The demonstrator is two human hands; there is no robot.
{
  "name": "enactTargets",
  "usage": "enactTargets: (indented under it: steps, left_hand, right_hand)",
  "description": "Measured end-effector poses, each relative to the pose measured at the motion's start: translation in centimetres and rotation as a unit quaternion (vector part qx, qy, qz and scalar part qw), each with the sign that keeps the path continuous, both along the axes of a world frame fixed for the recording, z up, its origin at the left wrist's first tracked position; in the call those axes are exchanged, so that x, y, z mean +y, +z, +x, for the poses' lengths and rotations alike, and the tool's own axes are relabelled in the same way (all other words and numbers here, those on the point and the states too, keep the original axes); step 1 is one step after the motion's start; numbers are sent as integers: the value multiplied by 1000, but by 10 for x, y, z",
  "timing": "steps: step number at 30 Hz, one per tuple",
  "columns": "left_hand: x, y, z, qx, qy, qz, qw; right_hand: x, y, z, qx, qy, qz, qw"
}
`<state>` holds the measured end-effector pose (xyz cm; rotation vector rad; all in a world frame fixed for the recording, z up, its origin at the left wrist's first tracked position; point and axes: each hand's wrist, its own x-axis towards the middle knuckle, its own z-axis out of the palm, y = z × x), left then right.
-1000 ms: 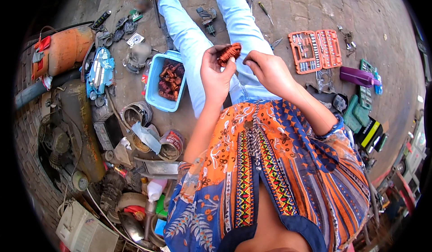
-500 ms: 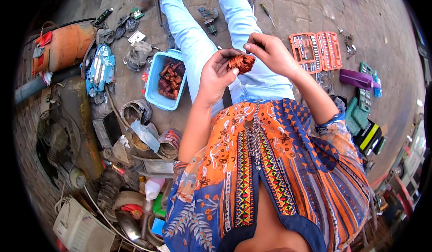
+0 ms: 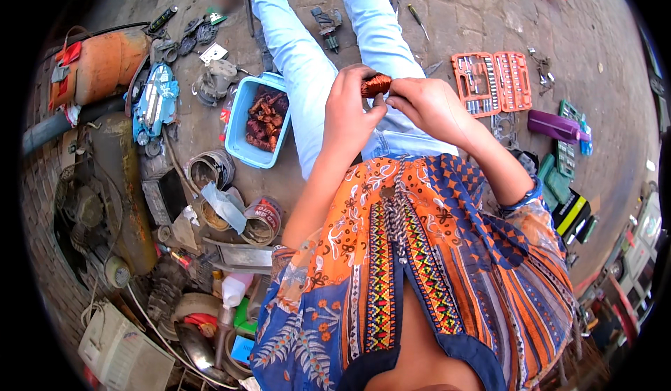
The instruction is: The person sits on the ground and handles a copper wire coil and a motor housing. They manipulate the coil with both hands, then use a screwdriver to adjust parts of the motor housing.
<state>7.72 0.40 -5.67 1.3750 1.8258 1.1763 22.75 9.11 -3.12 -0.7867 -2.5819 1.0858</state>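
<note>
Above my lap, a bundle of reddish copper wire (image 3: 376,85) is held up between my two hands. My left hand (image 3: 349,103) is closed round the bundle's left side, its thumb below. At the other end, my right hand (image 3: 428,104) has its fingers pinched together against the coil. What lies between those right fingertips is too small to make out; a thin strand appears to run along the hand. Beside my left leg stands a light blue plastic tub (image 3: 240,139) with several more copper wire coils (image 3: 265,122) inside.
To the right lie an open orange socket set (image 3: 493,82), a purple case (image 3: 556,125) and a screwdriver (image 3: 418,20). On the left are an orange gas cylinder (image 3: 105,66), tin cans (image 3: 262,221) and metal scrap. A power tool (image 3: 326,27) lies between my legs.
My left hand has turned over the coil, covering more of it. My right hand has come down from above the coil to its right side.
</note>
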Motion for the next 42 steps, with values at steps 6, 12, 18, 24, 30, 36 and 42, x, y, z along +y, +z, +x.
enactTargets:
  steps: [6, 12, 18, 24, 30, 36, 42]
  left_hand:
    - [-16, -2, -14, -288, -121, -112, 943]
    - [-34, -16, -11, -472, -141, -61, 868]
    - [-60, -33, -3, -597, -102, -74, 792]
    - [-56, -22, 1, -633, -68, -50, 770]
    - [-45, -21, 7, -734, 28, 2, 679]
    - [-39, -17, 18, -725, 83, 30, 684]
    - [-34, -11, 21, -555, 124, 40, 821]
  right_hand:
    - [27, 1, -3, -14, 11, -121, 993]
    - [15, -27, 3, 29, 4, -401, 916]
    - [-22, -43, 12, 73, -178, -703, 685]
    - [-35, -44, 7, 136, -262, -709, 641]
    - [-27, -15, -7, 90, -242, -450, 855]
    - [-26, -4, -13, 55, -95, 115, 987]
    - [-31, -7, -13, 42, -53, 131, 989]
